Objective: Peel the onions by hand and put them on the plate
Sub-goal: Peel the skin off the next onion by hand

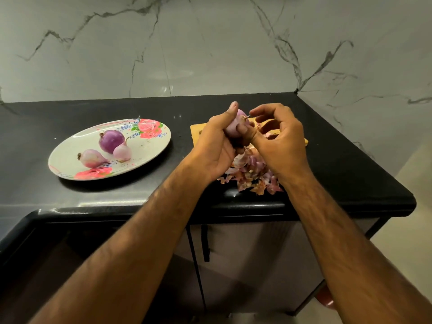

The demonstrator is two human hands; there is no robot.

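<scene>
Grips an onion [235, 128] in the left hand [217, 146], fingers curled round it, above the worktop [117, 108]. Pinches its tip with the right hand [278, 139], at 3 o'clock. Has three more onions [111, 141] on the plate [149, 146] at 9 o'clock. Has skins [251, 174] heaped under both hands, beside a board [196, 132].

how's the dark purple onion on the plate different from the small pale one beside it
The dark purple onion is deep violet; the small pale onion is whitish pink. The dark purple onion is larger and round; the small pale onion is teardrop-shaped, its pointed tip up. Both look peeled and sit side by side on the plate.
</scene>
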